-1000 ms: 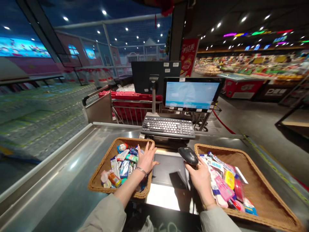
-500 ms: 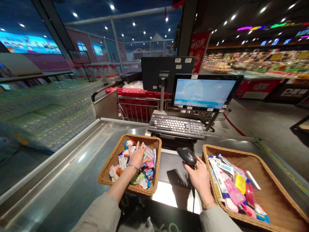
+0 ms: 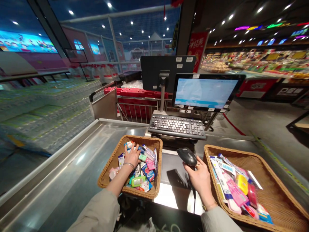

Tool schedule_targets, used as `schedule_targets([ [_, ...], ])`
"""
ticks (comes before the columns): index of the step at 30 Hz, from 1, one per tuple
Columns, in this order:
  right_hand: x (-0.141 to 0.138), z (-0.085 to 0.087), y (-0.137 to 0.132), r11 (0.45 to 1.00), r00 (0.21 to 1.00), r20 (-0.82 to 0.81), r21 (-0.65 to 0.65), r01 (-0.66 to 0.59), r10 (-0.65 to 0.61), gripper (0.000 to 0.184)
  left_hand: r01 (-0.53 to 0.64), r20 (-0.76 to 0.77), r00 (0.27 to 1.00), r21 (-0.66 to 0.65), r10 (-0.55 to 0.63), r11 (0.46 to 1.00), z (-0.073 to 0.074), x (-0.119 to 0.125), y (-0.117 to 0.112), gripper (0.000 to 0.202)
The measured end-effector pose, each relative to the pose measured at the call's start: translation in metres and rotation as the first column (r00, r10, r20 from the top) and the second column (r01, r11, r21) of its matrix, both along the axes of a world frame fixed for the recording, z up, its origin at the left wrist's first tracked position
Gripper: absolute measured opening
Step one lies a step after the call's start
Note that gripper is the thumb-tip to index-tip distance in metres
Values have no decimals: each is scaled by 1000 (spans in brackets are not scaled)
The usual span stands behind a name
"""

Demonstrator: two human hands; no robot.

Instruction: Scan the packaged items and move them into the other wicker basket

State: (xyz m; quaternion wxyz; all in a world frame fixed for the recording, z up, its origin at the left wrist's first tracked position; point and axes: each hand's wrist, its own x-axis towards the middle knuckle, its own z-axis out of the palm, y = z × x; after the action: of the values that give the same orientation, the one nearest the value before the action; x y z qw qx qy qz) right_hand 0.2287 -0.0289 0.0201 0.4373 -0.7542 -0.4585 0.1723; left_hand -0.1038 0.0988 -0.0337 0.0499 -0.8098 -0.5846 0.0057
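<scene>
My left hand (image 3: 132,157) rests inside the left wicker basket (image 3: 102,175), fingers spread over small packaged goods. Around it lie a green package (image 3: 138,181), a pink package (image 3: 150,164), a blue-and-red packet (image 3: 148,173) and several toothpaste-like boxes; what is under the palm is hidden. In my right hand (image 3: 200,175) is a black barcode scanner (image 3: 187,156), its head pointing up and left above the counter. Just right of that hand stands the right wicker basket (image 3: 285,196), holding long boxes, a pink package (image 3: 237,192) and a yellow container (image 3: 241,184).
A keyboard (image 3: 177,125) and a lit monitor (image 3: 205,92) stand behind the baskets, with a second dark monitor (image 3: 167,72) facing away. A steel counter (image 3: 79,161) with a raised rim extends left. The scanner's cord (image 3: 194,201) hangs down to the counter.
My left hand has shifted left within the basket, uncovering more packages on its right side. My right hand keeps the scanner in nearly the same place.
</scene>
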Motion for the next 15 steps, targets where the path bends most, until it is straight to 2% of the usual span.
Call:
schedule_targets([
  [8,3,-2,3,999,1000,14,-25,24,-23,45,29,-24,999,-22,-30,999,-17,-7,8,30],
  [15,3,-4,6,1000,1000,7,-11,14,-14,44,64,-36,997,-44,-66,997,-18,-8,20,23],
])
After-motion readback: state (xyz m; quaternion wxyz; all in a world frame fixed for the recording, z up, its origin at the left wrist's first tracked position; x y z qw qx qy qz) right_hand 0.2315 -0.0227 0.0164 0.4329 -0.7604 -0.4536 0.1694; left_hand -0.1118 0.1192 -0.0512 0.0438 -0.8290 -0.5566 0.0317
